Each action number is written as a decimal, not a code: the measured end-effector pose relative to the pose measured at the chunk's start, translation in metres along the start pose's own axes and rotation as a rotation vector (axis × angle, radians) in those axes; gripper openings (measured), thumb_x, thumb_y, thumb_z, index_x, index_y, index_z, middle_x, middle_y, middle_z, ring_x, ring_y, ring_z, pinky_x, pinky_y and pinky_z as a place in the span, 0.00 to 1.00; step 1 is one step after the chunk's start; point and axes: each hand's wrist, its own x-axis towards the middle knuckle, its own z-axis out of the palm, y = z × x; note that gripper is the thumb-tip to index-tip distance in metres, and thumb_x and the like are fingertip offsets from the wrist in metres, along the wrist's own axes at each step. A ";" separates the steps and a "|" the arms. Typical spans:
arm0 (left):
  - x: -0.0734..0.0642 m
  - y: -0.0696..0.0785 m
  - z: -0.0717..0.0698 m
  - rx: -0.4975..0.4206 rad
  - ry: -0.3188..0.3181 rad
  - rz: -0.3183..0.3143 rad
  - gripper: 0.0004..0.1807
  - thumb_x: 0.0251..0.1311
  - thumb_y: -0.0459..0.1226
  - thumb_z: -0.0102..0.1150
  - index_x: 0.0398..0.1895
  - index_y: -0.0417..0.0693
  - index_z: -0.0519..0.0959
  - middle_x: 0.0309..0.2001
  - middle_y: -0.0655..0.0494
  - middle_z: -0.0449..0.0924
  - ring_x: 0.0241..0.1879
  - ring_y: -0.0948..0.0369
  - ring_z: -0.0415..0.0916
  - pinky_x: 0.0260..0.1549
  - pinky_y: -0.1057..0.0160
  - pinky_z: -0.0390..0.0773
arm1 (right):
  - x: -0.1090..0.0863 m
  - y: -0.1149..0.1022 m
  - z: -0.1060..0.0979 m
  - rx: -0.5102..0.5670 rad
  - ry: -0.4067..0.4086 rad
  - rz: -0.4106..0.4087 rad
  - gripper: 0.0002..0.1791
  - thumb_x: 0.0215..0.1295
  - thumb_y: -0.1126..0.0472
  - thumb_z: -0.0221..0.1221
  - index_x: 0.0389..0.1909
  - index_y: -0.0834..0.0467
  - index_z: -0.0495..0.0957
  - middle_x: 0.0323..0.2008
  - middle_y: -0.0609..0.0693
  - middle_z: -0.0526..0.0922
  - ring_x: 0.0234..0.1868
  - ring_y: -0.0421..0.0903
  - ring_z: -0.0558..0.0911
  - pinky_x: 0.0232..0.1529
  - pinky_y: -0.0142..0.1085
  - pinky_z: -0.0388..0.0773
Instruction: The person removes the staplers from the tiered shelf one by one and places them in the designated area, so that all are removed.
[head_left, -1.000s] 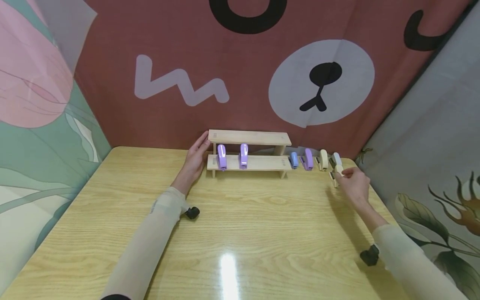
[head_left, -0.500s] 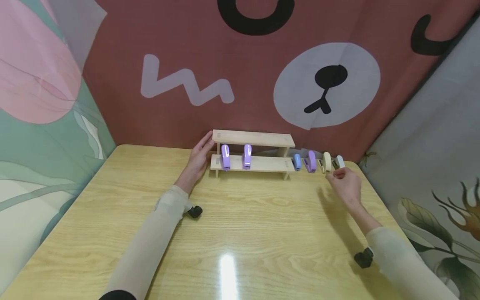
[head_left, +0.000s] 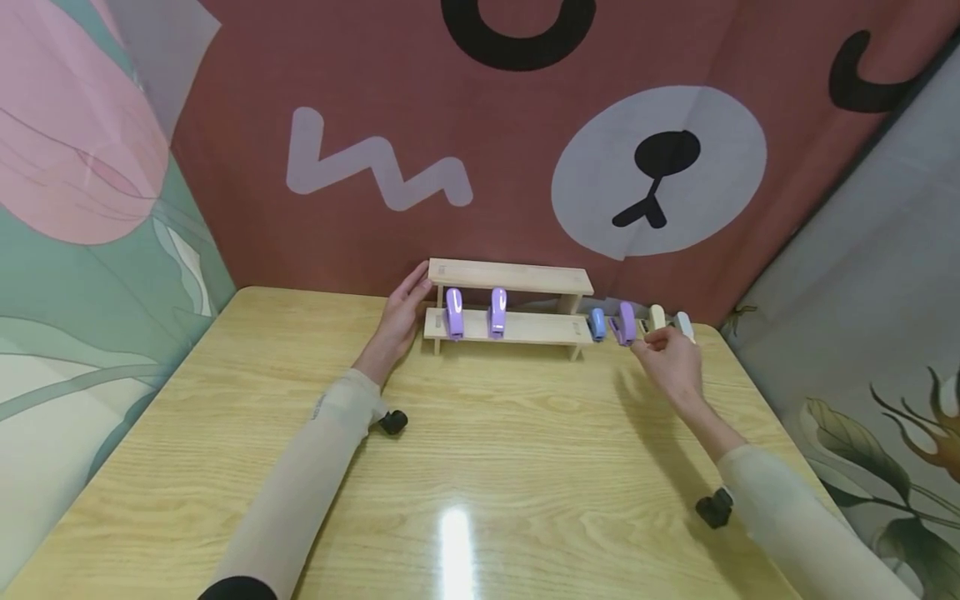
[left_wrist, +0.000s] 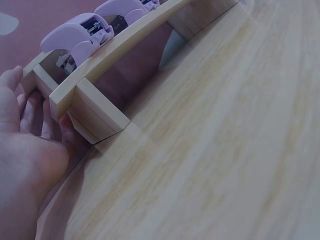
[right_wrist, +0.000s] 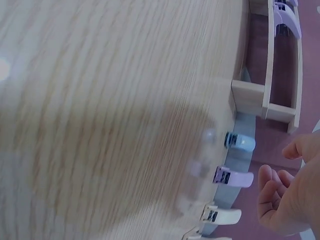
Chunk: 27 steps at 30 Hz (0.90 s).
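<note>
A two-tier wooden shelf [head_left: 510,327] stands at the back of the table, with two purple staplers [head_left: 497,313] upright on its lower tier. My left hand [head_left: 397,321] rests at the shelf's left end, fingers reaching up along the side; the left wrist view has the fingers [left_wrist: 47,120] against the end of the shelf. Right of the shelf is a row of small staplers: blue [head_left: 597,324], purple [head_left: 624,323], cream [head_left: 657,317] and pale grey [head_left: 683,325]. My right hand [head_left: 671,367] hovers in front of the row, fingers loosely curled, nothing visible between them.
Wood-grain table [head_left: 480,433] extends in front of both arms, with a bright reflection near its front. A brown printed cloth [head_left: 510,167] hangs right behind the shelf. Another printed cloth [head_left: 862,292] borders the right side.
The right hand has moved left, away from the cream stapler it touched in front of the row's right end; that stapler is out of sight now. The left hand stays at the shelf.
</note>
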 end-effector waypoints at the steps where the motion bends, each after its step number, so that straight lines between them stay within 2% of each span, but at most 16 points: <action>1: 0.000 0.000 0.000 0.001 0.001 0.002 0.29 0.72 0.41 0.62 0.75 0.58 0.70 0.74 0.59 0.65 0.71 0.58 0.62 0.73 0.52 0.52 | 0.000 -0.002 0.002 0.002 -0.002 -0.003 0.14 0.62 0.57 0.64 0.39 0.65 0.82 0.32 0.58 0.84 0.32 0.51 0.80 0.33 0.39 0.74; 11: 0.000 0.000 0.000 -0.002 -0.003 0.003 0.30 0.70 0.42 0.64 0.75 0.58 0.70 0.74 0.59 0.65 0.71 0.58 0.62 0.73 0.49 0.51 | -0.001 -0.019 0.018 0.017 -0.025 -0.061 0.12 0.61 0.58 0.64 0.38 0.64 0.82 0.32 0.58 0.85 0.32 0.52 0.81 0.32 0.39 0.75; 19: 0.000 0.002 0.001 0.006 0.008 0.006 0.30 0.71 0.42 0.63 0.75 0.59 0.70 0.74 0.60 0.65 0.71 0.60 0.62 0.73 0.51 0.52 | 0.003 -0.035 0.030 0.053 -0.058 -0.062 0.12 0.62 0.59 0.63 0.39 0.64 0.82 0.34 0.59 0.85 0.33 0.53 0.82 0.32 0.38 0.76; 27: 0.000 0.001 0.002 -0.017 0.008 0.007 0.29 0.72 0.39 0.61 0.75 0.56 0.70 0.75 0.59 0.64 0.71 0.60 0.62 0.73 0.50 0.52 | 0.003 -0.049 0.040 0.082 -0.086 -0.084 0.13 0.63 0.59 0.63 0.40 0.66 0.82 0.34 0.60 0.84 0.35 0.54 0.81 0.37 0.42 0.75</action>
